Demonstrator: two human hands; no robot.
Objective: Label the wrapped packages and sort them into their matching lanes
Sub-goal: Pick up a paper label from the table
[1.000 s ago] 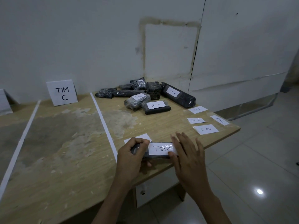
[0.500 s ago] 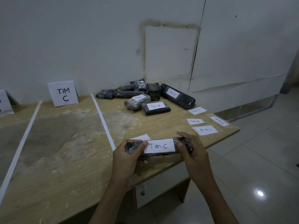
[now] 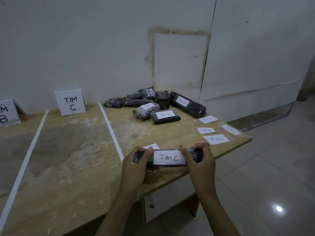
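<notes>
A black wrapped package (image 3: 166, 166) with a white "Tim C" label (image 3: 169, 157) is held just above the table's near edge. My left hand (image 3: 136, 165) grips its left end and my right hand (image 3: 199, 160) grips its right end, thumbs on the label's sides. A pile of black wrapped packages (image 3: 153, 104) lies at the back; three carry labels "Tim A", "Tim B" and "Tim C". A "TIM C" sign (image 3: 70, 102) stands at the head of the middle lane, a "B" sign (image 3: 7, 112) at the far left.
Loose paper labels (image 3: 215, 138) lie near the table's right corner, another (image 3: 152, 146) just behind the held package. White tape strips (image 3: 110, 129) divide the wooden table (image 3: 68, 159) into lanes. Tiled floor lies to the right.
My right hand went from lying flat over the label to gripping the package's right end. Both hands lifted the package slightly and tilted its label toward me.
</notes>
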